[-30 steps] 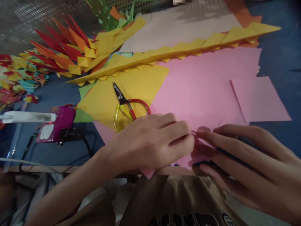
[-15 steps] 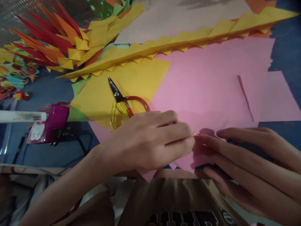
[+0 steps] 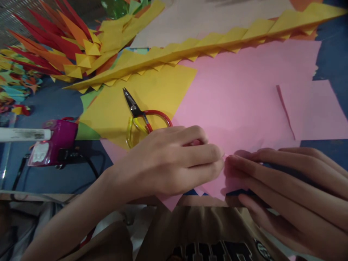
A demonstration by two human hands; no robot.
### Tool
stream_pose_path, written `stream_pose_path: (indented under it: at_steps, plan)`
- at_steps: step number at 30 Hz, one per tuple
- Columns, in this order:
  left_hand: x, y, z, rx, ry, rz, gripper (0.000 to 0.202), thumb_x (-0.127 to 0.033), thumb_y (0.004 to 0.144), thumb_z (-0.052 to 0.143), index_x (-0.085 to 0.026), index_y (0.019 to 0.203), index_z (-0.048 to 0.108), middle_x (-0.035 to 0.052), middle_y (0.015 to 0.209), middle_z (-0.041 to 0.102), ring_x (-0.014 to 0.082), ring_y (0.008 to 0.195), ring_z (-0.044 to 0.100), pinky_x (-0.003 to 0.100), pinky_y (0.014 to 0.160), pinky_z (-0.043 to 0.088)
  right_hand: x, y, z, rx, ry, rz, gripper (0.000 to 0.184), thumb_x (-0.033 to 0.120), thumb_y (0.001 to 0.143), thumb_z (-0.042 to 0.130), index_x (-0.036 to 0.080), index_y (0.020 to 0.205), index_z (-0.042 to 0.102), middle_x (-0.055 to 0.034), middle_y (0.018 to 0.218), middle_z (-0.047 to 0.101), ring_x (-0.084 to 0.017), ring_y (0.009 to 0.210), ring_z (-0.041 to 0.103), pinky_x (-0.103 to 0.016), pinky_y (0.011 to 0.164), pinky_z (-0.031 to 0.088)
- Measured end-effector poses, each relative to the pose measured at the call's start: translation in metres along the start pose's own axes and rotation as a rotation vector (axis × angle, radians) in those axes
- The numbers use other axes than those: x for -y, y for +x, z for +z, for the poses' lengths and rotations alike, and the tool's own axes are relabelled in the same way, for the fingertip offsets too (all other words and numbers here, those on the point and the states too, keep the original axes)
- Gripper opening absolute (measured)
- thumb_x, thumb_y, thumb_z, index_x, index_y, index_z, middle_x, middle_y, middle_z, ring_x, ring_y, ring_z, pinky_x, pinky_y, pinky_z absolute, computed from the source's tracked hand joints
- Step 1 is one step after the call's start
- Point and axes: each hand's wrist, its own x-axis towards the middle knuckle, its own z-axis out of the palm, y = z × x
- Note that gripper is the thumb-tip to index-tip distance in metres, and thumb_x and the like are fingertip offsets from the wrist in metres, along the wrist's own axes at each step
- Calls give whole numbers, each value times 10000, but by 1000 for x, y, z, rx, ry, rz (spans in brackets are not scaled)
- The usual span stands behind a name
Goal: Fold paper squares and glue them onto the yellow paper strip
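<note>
Pink paper (image 3: 214, 187), small and part-folded, lay at the near edge of the table (image 3: 67, 174). Left hand (image 3: 174, 163), loosely curled, pressed fingertips on it, the thumb hidden. Right hand (image 3: 293, 192) lay almost flat, fingertips touching it. Judged light, limp and easily creased, so best held along folded edges.

1. Left hand (image 3: 168, 163) lies palm down with knuckles up. Its fingers are loosely bent, held together and pointing right; the thumb is hidden beneath.
2. Left forearm (image 3: 78, 217) is bare, rising from the lower left to the wrist.
3. Right hand (image 3: 288, 188) enters from the lower right, its fingers (image 3: 261, 170) long, nearly straight and slightly spread.
4. The two hands' fingertips meet — touching or just apart, unclear.
</note>
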Motion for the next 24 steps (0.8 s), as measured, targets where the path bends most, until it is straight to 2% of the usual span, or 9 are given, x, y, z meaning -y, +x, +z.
stream_pose_path:
  at_steps: [5, 8, 11, 14, 17, 19, 21, 24]
  plan:
    - [0, 1, -2, 29, 5, -34, 245, -171, 1105, 531, -247, 1139, 762, 9, 1123, 811, 207, 1065, 713, 362, 791, 600, 0, 0, -3, 17, -44, -29, 384, 226, 933, 776, 163, 1304, 702, 30, 1395, 723, -254, 1235, 638, -473, 1036, 522]
    - [1, 2, -5, 64, -21, -49, 291, -179, 1125, 480, -258, 1147, 759, 14, 1111, 810, 228, 1125, 710, 384, 867, 594, 1, 0, -4, 2, -44, 16, 374, 231, 932, 766, 164, 1295, 706, 23, 1361, 741, -270, 1203, 639, -508, 1028, 500]
    - [1, 4, -7, 81, -50, -39, 319, -171, 1146, 416, -216, 1228, 721, 24, 1130, 804, 231, 1170, 703, 397, 976, 576, 0, 3, -4, -18, -22, 3, 321, 213, 911, 775, 155, 1224, 727, -5, 1288, 769, -269, 1138, 644, -487, 963, 508]
    - [0, 5, -8, 64, -78, -143, 279, -208, 1144, 474, -176, 1335, 675, 42, 1185, 798, 203, 1143, 715, 348, 997, 568, -1, 7, -3, -16, -47, -28, 213, 206, 911, 772, 168, 1119, 749, -28, 1205, 781, -259, 1067, 635, -463, 915, 501]
    - [-5, 4, -12, 86, -102, -267, 301, -302, 1149, 498, -169, 1324, 704, 75, 1254, 779, 179, 1158, 718, 308, 1019, 556, -3, 9, -2, -13, -47, -39, 193, 178, 923, 749, 184, 1116, 742, -29, 1214, 768, -244, 1091, 629, -437, 952, 505]
    - [-13, 2, -15, 85, -95, -309, 356, -350, 1162, 455, -165, 1326, 712, 95, 1289, 765, 196, 1218, 697, 330, 1045, 545, -3, 9, -2, -30, -30, -48, 234, 144, 921, 734, 181, 1152, 730, -32, 1241, 757, -238, 1112, 629, -423, 985, 512]
    - [-26, -1, -15, 17, -61, -326, 403, -402, 1159, 451, -143, 1352, 692, 108, 1282, 766, 232, 1248, 670, 375, 1057, 536, -3, 8, -2, -36, -43, -44, 269, 149, 935, 712, 184, 1202, 718, -36, 1259, 748, -242, 1099, 623, -421, 977, 517]
    - [-55, -3, -8, -94, 95, -273, 333, -403, 1108, 588, -152, 1302, 692, 67, 1242, 778, 257, 1221, 646, 426, 1069, 500, 4, 6, -2, -30, -88, -34, 310, 174, 945, 695, 178, 1255, 705, -58, 1243, 739, -258, 1053, 607, -430, 918, 511]
